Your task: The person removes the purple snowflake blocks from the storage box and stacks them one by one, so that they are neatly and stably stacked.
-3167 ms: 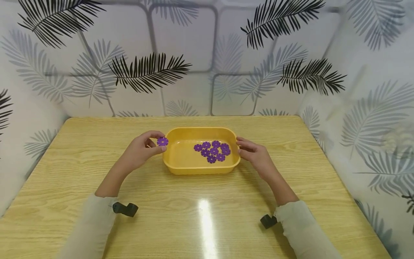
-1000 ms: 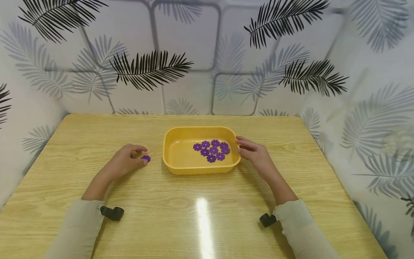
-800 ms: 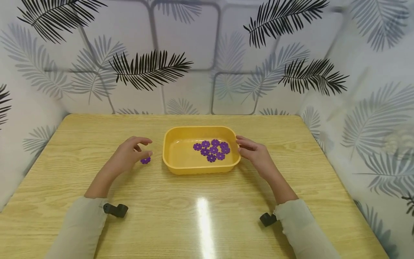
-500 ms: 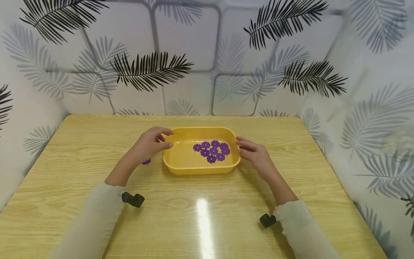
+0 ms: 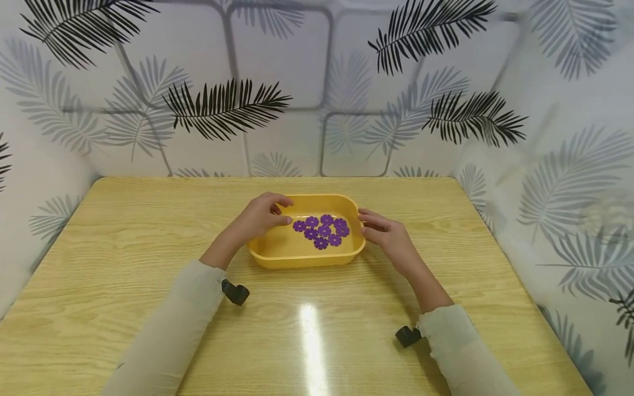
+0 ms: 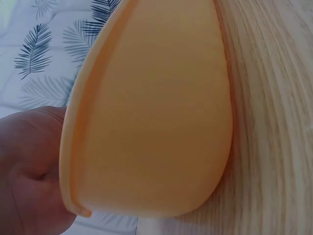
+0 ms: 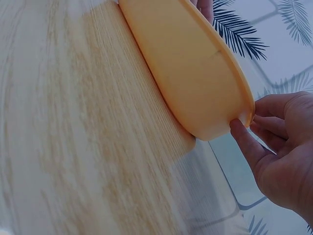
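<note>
A yellow plastic tub (image 5: 297,258) stands on the wooden table. Several purple notched toy discs (image 5: 321,242), flower-shaped, lie bunched in its right half. My left hand (image 5: 264,217) reaches over the tub's left end, thumb and fingers apart with nothing between them. Its fingertips are just left of the nearest disc. In the left wrist view the tub's outer wall (image 6: 156,112) hides most of that hand. At the right end, my right hand (image 5: 391,236) holds the tub's rim, thumb (image 7: 244,139) against the outer wall and fingers at the edge.
The wooden table (image 5: 277,341) runs back to a wall (image 5: 282,66) covered in leaf-pattern sheeting, which also closes off both sides. Each sleeve carries a small black wrist camera (image 5: 235,292).
My left hand moved a purple disc from beside the tub to the table on its left and let go. It then came back right over the tub; its forearm now hides that disc.
</note>
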{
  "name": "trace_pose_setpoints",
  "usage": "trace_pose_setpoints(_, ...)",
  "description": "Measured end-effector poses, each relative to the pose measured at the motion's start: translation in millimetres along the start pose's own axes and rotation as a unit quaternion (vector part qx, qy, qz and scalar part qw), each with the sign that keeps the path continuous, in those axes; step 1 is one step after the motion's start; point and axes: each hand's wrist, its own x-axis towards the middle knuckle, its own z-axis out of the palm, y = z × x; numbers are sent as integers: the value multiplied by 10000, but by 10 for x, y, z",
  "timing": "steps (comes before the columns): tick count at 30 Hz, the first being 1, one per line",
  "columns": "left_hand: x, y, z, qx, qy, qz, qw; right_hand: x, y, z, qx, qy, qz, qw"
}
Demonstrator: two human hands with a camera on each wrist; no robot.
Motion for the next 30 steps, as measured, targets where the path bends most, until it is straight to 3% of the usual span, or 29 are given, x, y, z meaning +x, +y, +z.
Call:
trace_pose_setpoints(8,140,54,107,290,-535,-111,9981,-7,21,-31,-55,-25,-57,10000)
trace_pose_setpoints(12,204,12,194,308,-760,-188,9965,-5,19,-23,-12,-20,-71,10000)
trace_pose_setpoints(21,245,-25,258,865,-707,-256,9934,6,-5,-4,-59,-42,-75,9999)
trace_pose_setpoints(30,282,-33,302,913,-662,-348,9930,-14,-7,7,-94,-2,-78,9999)
